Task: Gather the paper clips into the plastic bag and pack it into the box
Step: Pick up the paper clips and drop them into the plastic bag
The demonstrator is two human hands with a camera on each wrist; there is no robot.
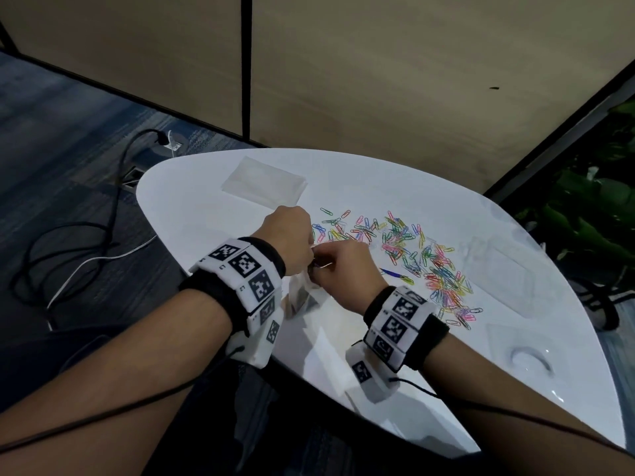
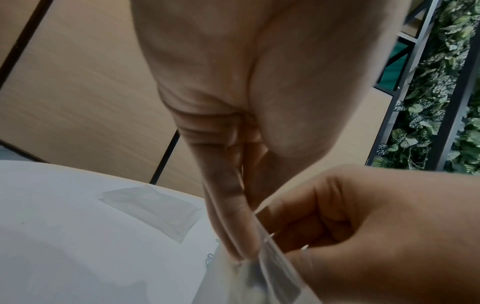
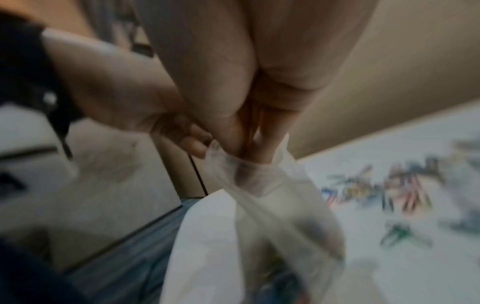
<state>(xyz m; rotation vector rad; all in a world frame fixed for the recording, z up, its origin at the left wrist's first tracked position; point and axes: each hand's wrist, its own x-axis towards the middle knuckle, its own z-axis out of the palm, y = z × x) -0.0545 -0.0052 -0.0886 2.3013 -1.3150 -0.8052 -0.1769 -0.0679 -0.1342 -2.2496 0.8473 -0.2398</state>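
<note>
A clear plastic bag (image 1: 302,297) hangs just above the near edge of the white table (image 1: 206,214). My left hand (image 1: 297,245) pinches one side of the bag's mouth (image 2: 270,273) between thumb and fingers (image 2: 233,226). My right hand (image 1: 338,266) grips the other side, its fingertips (image 3: 249,162) inside the opening of the bag (image 3: 262,236). Several coloured paper clips (image 1: 412,259) lie scattered on the table to the right of my hands, blurred in the right wrist view (image 3: 389,189). A clear box (image 1: 505,273) lies right of the clips.
A flat stack of spare clear bags (image 1: 263,182) lies at the table's far side, also in the left wrist view (image 2: 155,207). Another clear lid or tray (image 1: 522,352) sits near the right edge. Cables (image 1: 68,262) lie on the floor to the left; plants (image 1: 591,207) stand to the right.
</note>
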